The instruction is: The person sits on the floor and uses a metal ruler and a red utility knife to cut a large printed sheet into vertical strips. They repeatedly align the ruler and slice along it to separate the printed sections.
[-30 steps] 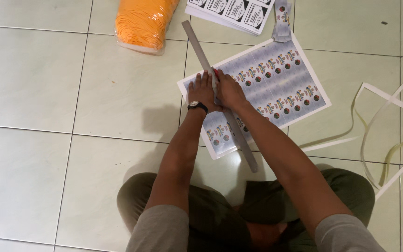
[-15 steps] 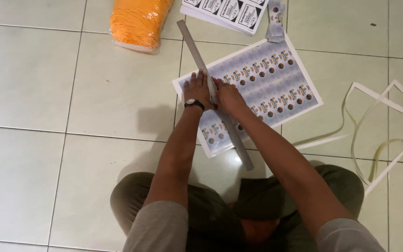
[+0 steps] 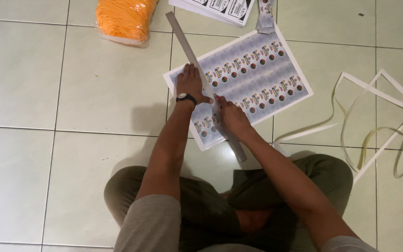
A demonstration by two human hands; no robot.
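Two hands work one sheet: the left hand (image 3: pixel 191 83), fingers spread flat, pins the metal ruler (image 3: pixel 204 84) across the printed sheet (image 3: pixel 257 70); the right hand (image 3: pixel 232 117), fingers closed on something hidden, rides its edge.

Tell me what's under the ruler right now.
The ruler lies across the printed sheet, which rests on the tiled floor. The left hand presses it flat; the right hand sits against its edge. The strip of sheet directly beneath is covered.
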